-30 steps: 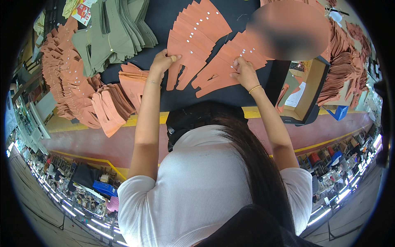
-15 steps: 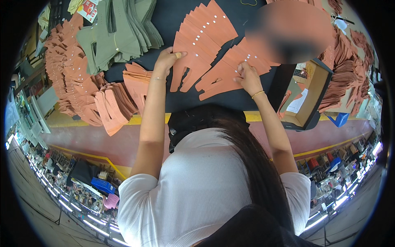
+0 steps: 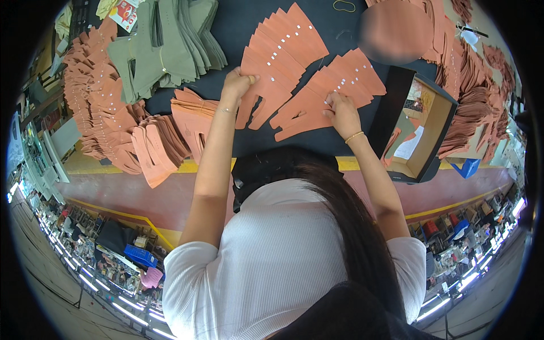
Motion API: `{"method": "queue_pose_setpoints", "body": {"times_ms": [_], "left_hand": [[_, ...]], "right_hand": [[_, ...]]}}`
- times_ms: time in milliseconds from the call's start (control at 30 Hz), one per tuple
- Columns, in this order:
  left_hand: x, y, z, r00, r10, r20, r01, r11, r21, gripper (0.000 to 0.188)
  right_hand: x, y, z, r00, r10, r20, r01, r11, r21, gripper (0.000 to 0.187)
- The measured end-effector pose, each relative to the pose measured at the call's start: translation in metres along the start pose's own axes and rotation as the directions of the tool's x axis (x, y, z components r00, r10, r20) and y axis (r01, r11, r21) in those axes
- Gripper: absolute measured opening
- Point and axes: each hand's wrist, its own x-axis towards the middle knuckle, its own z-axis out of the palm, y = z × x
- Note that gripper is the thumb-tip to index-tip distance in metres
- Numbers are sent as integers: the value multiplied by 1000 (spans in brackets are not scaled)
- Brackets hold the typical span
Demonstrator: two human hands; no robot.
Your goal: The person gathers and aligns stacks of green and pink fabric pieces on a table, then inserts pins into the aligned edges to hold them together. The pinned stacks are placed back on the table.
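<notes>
Small white square stickers [image 3: 283, 40] sit in rows on the orange pieces; any writing on them is too small to read. A red and white card [image 3: 124, 14] lies far off at 11 o'clock.

A fan of flat, thin orange pieces [image 3: 277, 65] lies in the middle of the black table [image 3: 317, 139]. Its long way runs from 7 to 1 o'clock, with the slotted ends at 7. A second orange fan [image 3: 340, 82] runs from 8 to 2 o'clock, slots at 8.

The left hand [image 3: 238, 84] pinches the first fan's left edge. The right hand [image 3: 343, 116] curls over the second; I cannot tell if it pinches.

Black tabletop shows between the fans and toward the near edge at 6 o'clock. A black box with brown insides [image 3: 435, 122] stands near, at 4 o'clock.
</notes>
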Motion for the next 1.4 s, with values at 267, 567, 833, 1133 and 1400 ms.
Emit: {"method": "queue_pose_setpoints", "body": {"times_ms": [267, 567, 833, 1133, 1400], "left_hand": [[-3, -6, -1, 996, 54, -69, -51, 998, 48, 30], [11, -21, -11, 973, 228, -34, -219, 961, 169, 29], [10, -16, 0, 985, 122, -120, -99, 978, 181, 30], [3, -17, 3, 946, 292, -138, -258, 940, 224, 36], [-5, -15, 2, 967, 239, -89, -229, 967, 109, 38]], "right_hand": [[14, -67, -82, 833, -324, 449, 113, 893, 435, 8], [162, -61, -8, 996, 89, 21, -92, 961, 259, 13], [169, -62, 10, 967, 249, -54, -238, 958, 163, 12], [124, -79, -18, 982, -89, -168, 133, 951, 278, 10], [91, -106, -52, 938, -161, -307, 203, 973, 111, 9]]}}
